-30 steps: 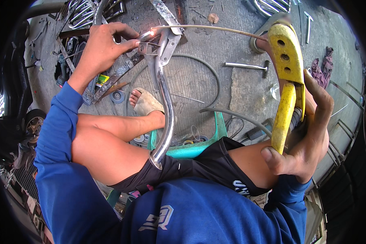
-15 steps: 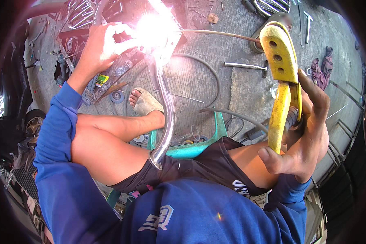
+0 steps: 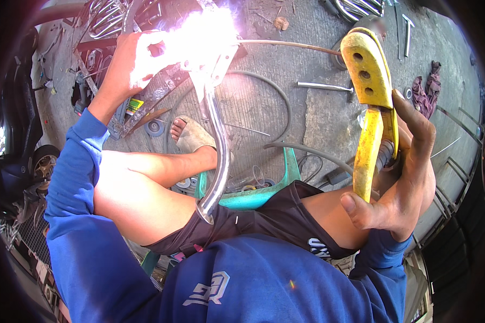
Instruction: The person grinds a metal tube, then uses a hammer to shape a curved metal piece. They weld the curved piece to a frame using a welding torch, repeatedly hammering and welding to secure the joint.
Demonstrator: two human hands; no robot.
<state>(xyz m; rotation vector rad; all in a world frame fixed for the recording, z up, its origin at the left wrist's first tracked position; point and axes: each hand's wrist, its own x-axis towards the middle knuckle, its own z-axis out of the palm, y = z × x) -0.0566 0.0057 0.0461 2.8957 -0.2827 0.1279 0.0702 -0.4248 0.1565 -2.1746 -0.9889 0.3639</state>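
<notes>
My right hand (image 3: 401, 188) is closed around a worn yellow electrode holder (image 3: 369, 75), its thumb lying along the lower lever. From its jaws a thin welding rod (image 3: 285, 44) runs left into a blinding white-pink arc. Beneath the glare is a metal bracket (image 3: 221, 67) with holes, joined to a bent shiny metal tube (image 3: 220, 145). The tube's lower flared end rests by my lap. My left hand (image 3: 134, 64) is beside the arc on the left, thumb and fingers pinched together. Glare hides what lies between those fingertips.
A hammer (image 3: 326, 86) lies on the concrete floor (image 3: 318, 121), with a dark cloth (image 3: 428, 89) farther right. A cable (image 3: 288, 99) loops there. Behind my left hand are scrap metal and bent tubes (image 3: 105, 19). A green stool (image 3: 253, 199) shows between my legs.
The arc's glare has spread leftward over my left fingertips, and more of the bracket shows below it. The electrode holder has shifted slightly left.
</notes>
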